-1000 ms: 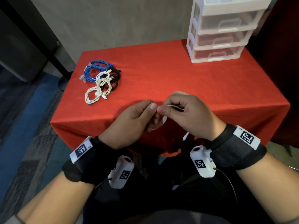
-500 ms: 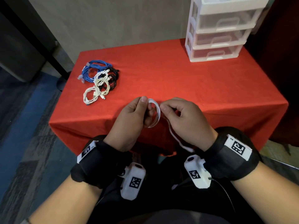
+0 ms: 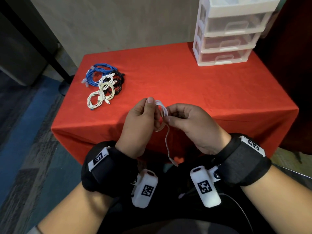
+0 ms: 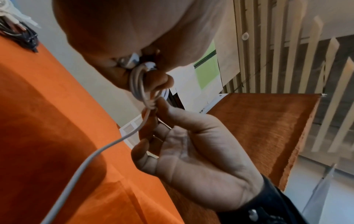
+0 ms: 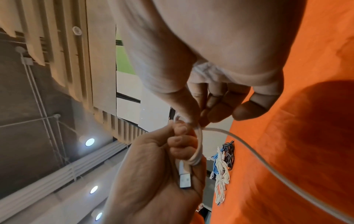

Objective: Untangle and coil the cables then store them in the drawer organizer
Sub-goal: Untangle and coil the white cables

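Observation:
My left hand (image 3: 152, 107) grips a small coil of white cable (image 3: 162, 110) in front of the table's near edge, thumb on top. In the right wrist view the cable's USB plug (image 5: 185, 180) lies against the left palm beside the coil (image 5: 198, 145). My right hand (image 3: 169, 118) pinches the cable just below the coil (image 4: 152, 104). The loose tail (image 3: 168, 149) hangs down towards my lap. A pile of coiled blue, black and white cables (image 3: 104, 83) lies on the table's left side. The clear drawer organizer (image 3: 226, 36) stands at the back right, its drawers closed.
The table (image 3: 185, 81) is covered with a red cloth that drapes over the near edge. A wall runs behind it, and carpeted floor (image 3: 25, 132) lies to the left. Both wrists wear black bands with white cameras.
Both hands have risen a little towards the table. The white cable, mostly hidden between the fingers a second ago, now shows as a coil of several loops in my left hand.

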A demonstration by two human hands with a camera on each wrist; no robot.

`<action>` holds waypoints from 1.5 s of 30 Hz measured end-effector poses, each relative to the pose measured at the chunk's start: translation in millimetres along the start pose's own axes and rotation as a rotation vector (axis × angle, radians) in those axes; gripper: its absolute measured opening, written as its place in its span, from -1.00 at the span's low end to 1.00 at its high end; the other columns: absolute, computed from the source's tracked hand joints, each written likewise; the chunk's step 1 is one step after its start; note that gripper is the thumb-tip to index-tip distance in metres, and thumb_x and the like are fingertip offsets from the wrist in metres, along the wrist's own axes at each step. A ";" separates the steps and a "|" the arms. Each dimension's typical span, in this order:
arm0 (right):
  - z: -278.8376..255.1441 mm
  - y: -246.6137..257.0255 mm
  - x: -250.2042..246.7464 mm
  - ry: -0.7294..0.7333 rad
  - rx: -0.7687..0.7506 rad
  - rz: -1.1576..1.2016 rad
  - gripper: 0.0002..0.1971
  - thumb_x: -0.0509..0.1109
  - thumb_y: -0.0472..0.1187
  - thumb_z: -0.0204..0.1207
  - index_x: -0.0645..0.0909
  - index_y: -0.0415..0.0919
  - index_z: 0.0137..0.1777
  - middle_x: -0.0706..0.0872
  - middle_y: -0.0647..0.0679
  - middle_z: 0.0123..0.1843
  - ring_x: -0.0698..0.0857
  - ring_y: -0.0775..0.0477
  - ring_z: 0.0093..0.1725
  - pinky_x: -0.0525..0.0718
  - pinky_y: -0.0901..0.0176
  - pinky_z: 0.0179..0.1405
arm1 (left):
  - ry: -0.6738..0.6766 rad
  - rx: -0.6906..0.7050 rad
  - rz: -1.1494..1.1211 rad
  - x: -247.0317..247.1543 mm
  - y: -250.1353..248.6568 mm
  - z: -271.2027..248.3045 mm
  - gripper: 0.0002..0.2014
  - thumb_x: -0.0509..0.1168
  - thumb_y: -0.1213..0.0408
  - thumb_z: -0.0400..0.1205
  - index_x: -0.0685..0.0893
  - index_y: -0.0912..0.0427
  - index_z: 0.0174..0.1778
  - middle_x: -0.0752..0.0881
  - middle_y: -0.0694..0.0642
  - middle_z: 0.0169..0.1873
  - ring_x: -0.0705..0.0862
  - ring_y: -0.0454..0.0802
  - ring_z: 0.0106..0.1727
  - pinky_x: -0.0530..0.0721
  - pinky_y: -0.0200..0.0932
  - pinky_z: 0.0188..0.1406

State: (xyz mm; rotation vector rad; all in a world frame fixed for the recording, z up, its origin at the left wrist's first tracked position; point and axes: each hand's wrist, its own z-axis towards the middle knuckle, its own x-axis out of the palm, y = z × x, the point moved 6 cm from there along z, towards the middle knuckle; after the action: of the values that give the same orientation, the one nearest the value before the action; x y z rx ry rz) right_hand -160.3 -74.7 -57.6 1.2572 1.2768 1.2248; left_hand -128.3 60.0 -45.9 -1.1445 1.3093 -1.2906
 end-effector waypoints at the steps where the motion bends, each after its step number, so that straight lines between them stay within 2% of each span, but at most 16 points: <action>1: -0.1 0.9 0.6 -0.004 0.000 -0.014 -0.88 0.44 -0.41 0.64 0.78 -0.29 0.07 0.86 -0.30 0.02 0.78 -0.08 -0.03 0.71 -0.06 0.22 | -0.014 -0.002 -0.005 -1.8 2.3 1.4 -0.59 0.09 0.17 0.86 0.56 0.15 -0.32 0.53 0.01 -0.54 0.44 -0.12 -0.54 0.45 -0.29 -0.54; 3: 0.5 3.9 2.4 -0.013 0.005 -0.028 -0.87 0.42 -0.44 0.63 0.79 -0.30 0.04 0.86 -0.31 -0.02 0.79 -0.10 -0.08 0.75 -0.04 0.12 | -0.039 -0.002 -0.002 -3.8 8.4 3.8 -0.59 0.10 0.15 0.86 0.57 0.13 -0.31 0.52 0.01 -0.55 0.43 -0.11 -0.54 0.44 -0.24 -0.52; 6: 0.9 5.2 8.9 0.020 0.092 0.096 -0.86 0.40 -0.46 0.50 0.77 -0.38 -0.02 0.81 -0.36 -0.16 0.76 -0.03 -0.24 0.69 0.26 -0.24 | -0.063 -0.031 0.013 -3.1 16.1 5.1 -0.61 0.13 0.07 0.84 0.59 0.04 -0.32 0.50 -0.06 -0.55 0.41 -0.15 -0.54 0.42 -0.21 -0.47; 7: 0.7 4.6 11.3 0.047 0.137 0.179 -0.85 0.38 -0.44 0.46 0.75 -0.37 -0.03 0.78 -0.35 -0.18 0.74 -0.07 -0.25 0.70 0.25 -0.24 | -0.057 -0.050 -0.008 -1.3 16.5 4.4 -0.62 0.13 0.08 0.85 0.58 0.05 -0.30 0.49 -0.08 -0.57 0.40 -0.17 -0.56 0.41 -0.25 -0.48; 10: -1.6 3.2 15.2 0.138 0.269 0.411 -0.85 0.23 -0.43 0.51 0.64 -0.35 -0.09 0.66 -0.34 -0.18 0.64 -0.27 -0.20 0.72 -0.06 -0.16 | -0.030 -0.076 -0.050 5.6 10.4 1.2 -0.61 0.11 0.13 0.86 0.52 0.11 -0.30 0.46 -0.05 -0.62 0.34 -0.17 -0.61 0.33 -0.31 -0.61; 12: -4.0 4.3 14.8 0.179 0.286 0.423 -0.91 0.27 -0.38 0.58 0.59 -0.26 -0.10 0.62 -0.29 -0.18 0.62 -0.23 -0.19 0.67 -0.05 -0.17 | -0.001 -0.051 -0.036 10.1 6.2 -0.1 -0.61 0.10 0.14 0.86 0.53 0.14 -0.30 0.47 -0.03 -0.61 0.36 -0.15 -0.58 0.37 -0.28 -0.59; 16: -3.2 -1.4 9.7 0.100 0.182 0.267 -0.92 0.40 -0.40 0.66 0.59 -0.25 -0.06 0.64 -0.29 -0.15 0.63 -0.23 -0.15 0.66 -0.12 -0.09 | 0.025 -0.097 -0.077 12.5 11.5 5.0 -0.64 0.12 0.16 0.86 0.56 0.18 -0.24 0.51 0.04 -0.53 0.44 -0.09 -0.52 0.55 -0.21 -0.49; 19: 2.7 -3.7 -1.5 -0.039 -0.001 -0.048 -0.95 0.46 -0.36 0.61 0.63 -0.29 -0.03 0.81 -0.27 -0.12 0.75 -0.30 -0.16 0.71 -0.15 -0.01 | 0.016 -0.031 0.091 6.5 16.8 10.1 -0.60 0.13 0.06 0.84 0.57 0.18 -0.27 0.49 0.03 -0.56 0.42 -0.06 -0.52 0.51 -0.09 -0.38; 22: 5.0 -7.6 -9.7 -0.169 -0.096 -0.276 -0.95 0.49 -0.19 0.51 0.67 -0.11 -0.09 0.82 -0.14 -0.22 0.77 -0.31 -0.19 0.73 -0.32 -0.10 | -0.009 0.067 0.245 1.6 16.8 13.3 -0.53 0.11 -0.11 0.74 0.55 0.18 -0.32 0.51 -0.02 -0.58 0.44 -0.01 -0.50 0.54 0.09 -0.34; 25: 5.4 -11.0 -15.1 -0.253 -0.107 -0.318 -0.86 0.56 -0.16 0.52 0.66 -0.13 -0.20 0.78 -0.10 -0.31 0.69 -0.14 -0.34 0.65 -0.11 -0.27 | -0.035 0.147 0.333 -0.4 11.6 14.2 -0.54 0.10 -0.12 0.74 0.57 0.14 -0.31 0.56 -0.01 -0.54 0.51 0.03 -0.49 0.64 0.24 -0.30; 27: 5.2 -9.4 -17.1 -0.253 -0.094 -0.346 -0.82 0.58 -0.18 0.53 0.68 -0.16 -0.24 0.77 -0.14 -0.34 0.62 -0.04 -0.41 0.55 0.01 -0.35 | -0.052 0.207 0.419 -1.8 6.7 12.7 -0.57 0.10 -0.06 0.78 0.57 0.13 -0.30 0.61 0.02 -0.51 0.55 0.04 -0.47 0.68 0.23 -0.29; 30: 5.1 -4.0 -21.2 -0.231 -0.087 -0.349 -0.80 0.59 -0.15 0.53 0.69 -0.18 -0.26 0.78 -0.18 -0.35 0.68 -0.22 -0.37 0.58 -0.01 -0.35 | -0.051 0.287 0.498 -2.8 1.4 11.9 -0.58 0.11 0.00 0.81 0.56 0.18 -0.26 0.65 0.14 -0.43 0.62 0.16 -0.38 0.65 0.23 -0.30; 33: 3.0 2.8 -20.2 -0.193 -0.125 -0.448 -0.78 0.56 -0.13 0.55 0.65 -0.17 -0.26 0.72 -0.10 -0.42 0.56 0.04 -0.48 0.49 0.09 -0.42 | -0.028 0.364 0.548 -0.5 -4.7 12.2 -0.58 0.11 0.01 0.81 0.54 0.23 -0.23 0.63 0.20 -0.42 0.62 0.23 -0.35 0.65 0.23 -0.31; 36: 0.3 8.2 -23.0 -0.176 -0.139 -0.504 -0.78 0.56 -0.09 0.55 0.65 -0.12 -0.26 0.72 -0.05 -0.42 0.53 0.12 -0.48 0.45 0.18 -0.45 | -0.001 0.480 0.650 0.2 -14.0 10.0 -0.64 0.16 0.14 0.82 0.51 0.26 -0.25 0.56 0.13 -0.46 0.53 0.14 -0.40 0.53 0.14 -0.35; 42: -0.7 9.1 -25.5 -0.074 -0.094 -0.538 -0.86 0.46 -0.17 0.52 0.57 -0.14 -0.20 0.58 0.05 -0.47 0.49 0.10 -0.47 0.44 0.11 -0.41 | 0.045 0.590 0.707 -3.4 -18.7 8.7 -0.69 0.20 0.24 0.82 0.52 0.27 -0.25 0.50 0.05 -0.43 0.48 0.07 -0.37 0.50 0.12 -0.31; 45: -1.3 15.8 -20.8 -0.145 -0.233 -0.826 -0.83 0.40 -0.23 0.47 0.42 -0.13 -0.18 0.53 0.02 -0.41 0.49 -0.08 -0.40 0.48 -0.08 -0.40 | 0.026 0.561 0.665 -1.5 -18.8 7.0 -0.68 0.18 0.22 0.83 0.54 0.25 -0.25 0.55 0.08 -0.46 0.51 0.07 -0.40 0.50 0.09 -0.33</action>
State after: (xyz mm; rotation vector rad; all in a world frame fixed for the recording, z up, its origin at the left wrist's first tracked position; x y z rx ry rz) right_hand -159.8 -95.9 -42.3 0.5282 1.2998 0.6382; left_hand -121.0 60.4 -27.2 -0.2599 1.1016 -1.0575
